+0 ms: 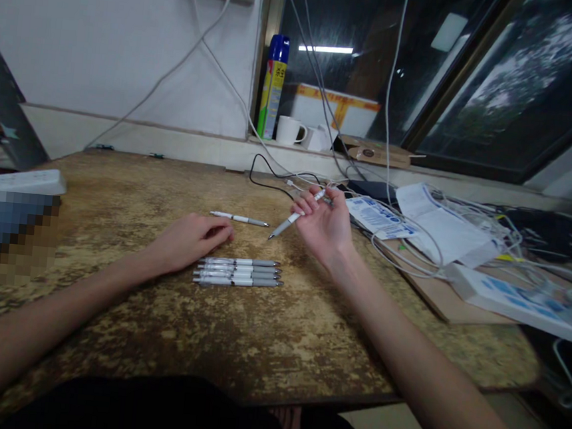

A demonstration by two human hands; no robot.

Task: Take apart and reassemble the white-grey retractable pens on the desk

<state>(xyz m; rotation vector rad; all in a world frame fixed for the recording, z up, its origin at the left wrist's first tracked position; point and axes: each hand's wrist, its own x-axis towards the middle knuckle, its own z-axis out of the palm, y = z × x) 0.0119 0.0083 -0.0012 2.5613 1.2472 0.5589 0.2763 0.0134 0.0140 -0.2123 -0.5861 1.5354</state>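
Observation:
My right hand [326, 225] is turned palm up above the table and grips a white and grey pen [290, 220], its tip pointing down to the left. My left hand [196, 237] rests on the worn wooden table [304, 349] with its fingers curled; whether anything is under them is hidden. Just in front of the left fingers lies a single pen [239, 219] of the same kind. Nearer to me, several matching pens [241, 273] lie side by side in a row, grey ends to the right, close to the left wrist.
Loose white cables, papers [445, 225] and a power strip [518, 303] crowd the right side. Another power strip [23, 181] sits at the left edge. On the sill stand a spray can [273, 90] and a white mug [289, 130]. A black cable [263, 184] curls at the back.

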